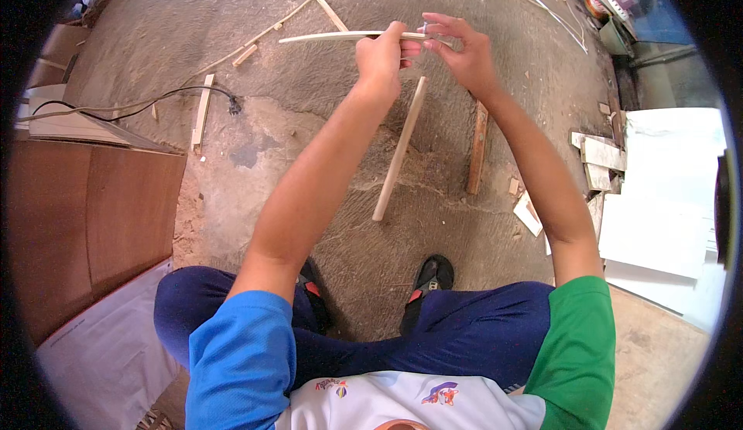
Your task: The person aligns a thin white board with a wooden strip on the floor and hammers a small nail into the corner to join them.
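Observation:
Out in front of me, above the floor, my left hand [381,54] is closed around a thin, pale wooden strip [325,37]. The strip's long free end sticks out to the left and bends slightly. At its right end is my right hand [466,52], thumb and fingers curled in a pinch. Something small and light shows between those fingertips, too small to name. Below the hands a straight wooden stick [398,151] lies on the floor, with a darker brown wooden bar [477,151] to its right, partly behind my right forearm.
More wood strips [326,7] lie on the rough concrete floor [309,174]. At left are a black cable plug [234,106], a pale batten [203,113] and a brown panel [93,213]. White boards [658,205] and wood scraps [600,155] stand at right. My sandalled feet [432,275] are below.

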